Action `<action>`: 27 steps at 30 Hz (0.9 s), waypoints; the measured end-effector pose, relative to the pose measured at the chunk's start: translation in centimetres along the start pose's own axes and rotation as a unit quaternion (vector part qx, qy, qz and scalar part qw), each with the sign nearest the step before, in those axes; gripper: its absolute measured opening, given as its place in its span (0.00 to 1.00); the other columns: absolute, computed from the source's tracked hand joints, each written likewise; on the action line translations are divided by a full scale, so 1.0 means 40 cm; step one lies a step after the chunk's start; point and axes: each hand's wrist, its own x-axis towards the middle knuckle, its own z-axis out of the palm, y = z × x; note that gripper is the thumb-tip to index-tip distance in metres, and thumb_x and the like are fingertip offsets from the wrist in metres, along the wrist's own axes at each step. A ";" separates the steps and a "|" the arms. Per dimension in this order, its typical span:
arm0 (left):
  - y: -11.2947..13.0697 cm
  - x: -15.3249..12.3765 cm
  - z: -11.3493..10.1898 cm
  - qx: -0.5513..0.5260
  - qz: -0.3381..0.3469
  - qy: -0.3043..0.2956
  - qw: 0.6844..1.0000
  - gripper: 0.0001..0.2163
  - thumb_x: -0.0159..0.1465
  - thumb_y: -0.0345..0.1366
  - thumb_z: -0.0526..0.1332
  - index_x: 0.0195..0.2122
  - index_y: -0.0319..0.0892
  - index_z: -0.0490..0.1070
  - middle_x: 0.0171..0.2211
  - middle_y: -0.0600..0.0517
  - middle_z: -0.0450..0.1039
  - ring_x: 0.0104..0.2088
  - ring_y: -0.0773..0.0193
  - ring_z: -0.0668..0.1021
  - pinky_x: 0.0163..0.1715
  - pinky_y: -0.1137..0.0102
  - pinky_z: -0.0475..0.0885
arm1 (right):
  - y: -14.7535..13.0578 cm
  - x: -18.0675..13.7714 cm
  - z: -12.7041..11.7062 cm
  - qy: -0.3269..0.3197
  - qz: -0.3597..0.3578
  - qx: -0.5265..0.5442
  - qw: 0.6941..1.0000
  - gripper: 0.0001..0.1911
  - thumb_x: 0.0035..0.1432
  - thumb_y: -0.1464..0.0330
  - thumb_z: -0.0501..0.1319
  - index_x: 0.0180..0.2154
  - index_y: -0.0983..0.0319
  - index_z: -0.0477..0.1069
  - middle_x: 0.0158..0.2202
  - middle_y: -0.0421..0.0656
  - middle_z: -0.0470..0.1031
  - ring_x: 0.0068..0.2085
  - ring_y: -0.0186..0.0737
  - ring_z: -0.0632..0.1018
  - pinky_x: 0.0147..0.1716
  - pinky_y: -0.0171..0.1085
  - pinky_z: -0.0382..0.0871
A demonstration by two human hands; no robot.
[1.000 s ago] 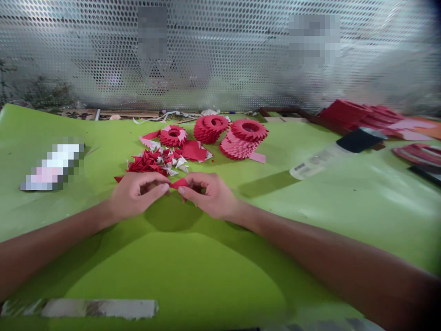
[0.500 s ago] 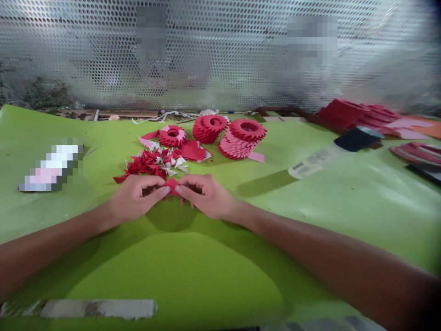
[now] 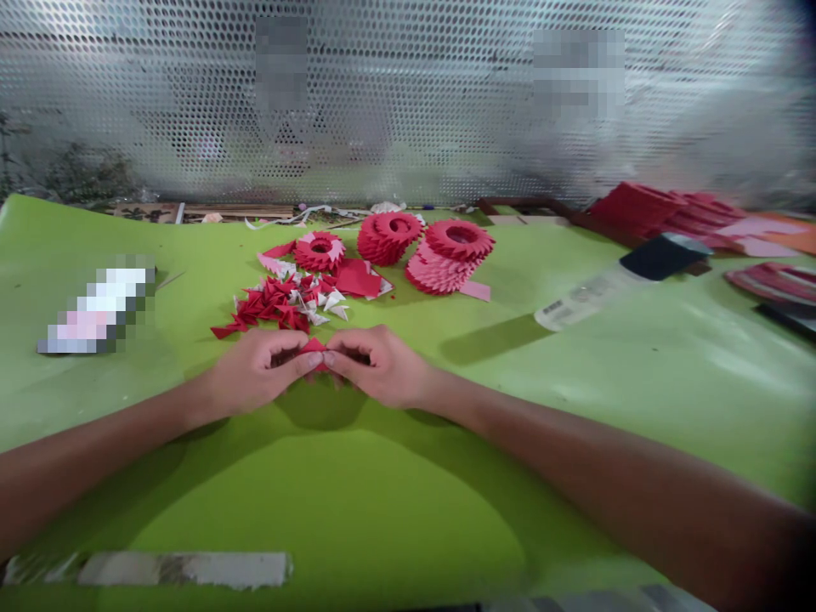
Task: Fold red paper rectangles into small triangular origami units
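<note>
Between my two hands is a small red piece of folded paper (image 3: 313,346), its pointed top showing above the thumbs. My left hand (image 3: 258,371) pinches it from the left, and my right hand (image 3: 382,367) pinches it from the right, with the thumb tips almost meeting. The fingers hide most of the paper. Just beyond lies a pile of red and white folded paper triangles (image 3: 274,299). Behind the pile are a red and pink paper ring (image 3: 320,250), a flat red paper stack (image 3: 358,278) and a red coiled paper piece (image 3: 388,237).
A taller pink and red paper piece (image 3: 450,257) stands right of centre. A clear bottle with a dark cap (image 3: 583,294) lies tilted to the right. At far right are red paper stacks (image 3: 663,212). A blurred-out phone-like object (image 3: 95,313) lies left on the green table (image 3: 331,510).
Both thumbs have come closer together over the red paper, covering more of it. My hands have shifted slightly toward me.
</note>
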 end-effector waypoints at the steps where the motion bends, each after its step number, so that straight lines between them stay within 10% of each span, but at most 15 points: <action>1: -0.002 0.000 0.000 -0.009 -0.002 -0.001 1.000 0.19 0.69 0.48 0.55 0.29 0.39 0.73 0.20 0.55 0.69 0.20 0.69 0.69 0.19 0.75 0.60 | 0.002 0.000 0.000 0.005 -0.002 0.009 1.000 0.13 0.69 0.62 0.57 0.33 0.63 0.70 0.25 0.37 0.71 0.24 0.30 0.68 0.23 0.31 0.59; 8: -0.016 0.005 -0.008 -0.121 -0.042 0.021 0.992 0.18 0.67 0.50 0.59 0.32 0.39 0.73 0.25 0.53 0.74 0.21 0.70 0.73 0.20 0.76 0.67 | 0.027 -0.002 0.006 0.089 -0.105 0.046 0.989 0.12 0.60 0.67 0.64 0.46 0.61 0.70 0.43 0.44 0.77 0.28 0.30 0.74 0.26 0.32 0.68; 27: -0.019 0.007 -0.010 -0.199 -0.031 -0.011 0.979 0.16 0.68 0.48 0.59 0.35 0.39 0.76 0.28 0.50 0.78 0.23 0.69 0.75 0.20 0.76 0.70 | 0.020 0.000 0.000 0.154 -0.136 0.043 0.978 0.02 0.59 0.69 0.69 0.35 0.61 0.80 0.36 0.42 0.82 0.33 0.36 0.80 0.32 0.35 0.74</action>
